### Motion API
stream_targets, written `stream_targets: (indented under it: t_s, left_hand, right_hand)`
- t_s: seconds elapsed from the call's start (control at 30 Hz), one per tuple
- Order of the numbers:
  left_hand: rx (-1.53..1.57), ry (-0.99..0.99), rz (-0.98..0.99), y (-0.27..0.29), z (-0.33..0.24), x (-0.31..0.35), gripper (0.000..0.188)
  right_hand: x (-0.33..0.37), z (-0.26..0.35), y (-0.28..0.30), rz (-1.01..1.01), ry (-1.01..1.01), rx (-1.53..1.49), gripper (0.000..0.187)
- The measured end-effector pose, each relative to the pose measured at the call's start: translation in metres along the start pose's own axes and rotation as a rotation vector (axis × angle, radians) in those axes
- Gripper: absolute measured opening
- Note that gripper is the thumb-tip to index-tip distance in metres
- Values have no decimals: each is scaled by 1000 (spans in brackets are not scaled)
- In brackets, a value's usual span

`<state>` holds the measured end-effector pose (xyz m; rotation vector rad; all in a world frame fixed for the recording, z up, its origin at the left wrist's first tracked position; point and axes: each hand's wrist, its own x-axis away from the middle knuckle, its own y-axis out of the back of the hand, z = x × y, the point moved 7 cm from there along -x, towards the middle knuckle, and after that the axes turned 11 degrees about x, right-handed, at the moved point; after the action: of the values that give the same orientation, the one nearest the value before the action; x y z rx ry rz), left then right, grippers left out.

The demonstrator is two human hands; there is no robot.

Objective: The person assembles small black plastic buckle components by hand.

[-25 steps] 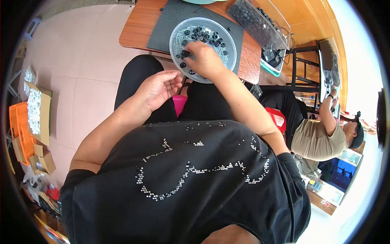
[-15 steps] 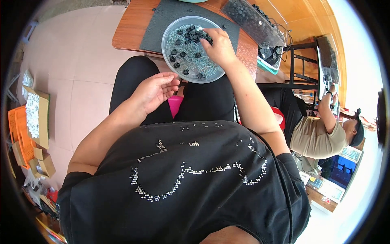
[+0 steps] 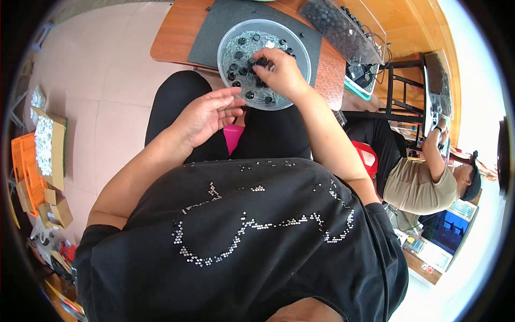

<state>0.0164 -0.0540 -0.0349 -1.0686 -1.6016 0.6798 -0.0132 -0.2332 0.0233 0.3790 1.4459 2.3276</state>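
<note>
A round clear plastic bowl (image 3: 301, 53) straddles the edge of the table and my lap. Many thin silvery screw-like pieces (image 3: 232, 49) lie in it, with small round black parts (image 3: 250, 95) scattered among them. My right hand (image 3: 284, 74) reaches into the bowl, its fingers curled round a cluster of the black parts; how many it grips is hidden. Just outside the bowl's near left rim, my left hand (image 3: 210, 115) is held palm turned up and inward, with fingers apart and nothing in it.
Under the bowl, a dark mat (image 3: 206, 45) covers part of the brown table (image 3: 167, 40). At the right stands a clear bin (image 3: 327, 19) of black parts, above a white tray (image 3: 360, 78). A co-worker (image 3: 421, 182) sits farther right. Boxes (image 3: 56, 153) stand on the left floor.
My right hand has moved left and nearer within the bowl and closed round black parts. My left hand stays by the rim, its fingers a little more stretched out.
</note>
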Motion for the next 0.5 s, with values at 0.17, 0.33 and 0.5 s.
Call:
stream_targets:
  t_s: [0.17, 0.33, 0.5]
  left_hand:
    - [18, -10, -30, 2, 1, 0, 37]
    - [34, -44, -62, 10, -3, -1, 31]
    - [10, -39, -58, 9, -1, -1, 28]
  right_hand:
    - [37, -3, 14, -46, 105, -185, 22]
    - [51, -49, 13, -16, -179, -310, 12]
    - [57, -50, 7, -147, -138, -418, 12]
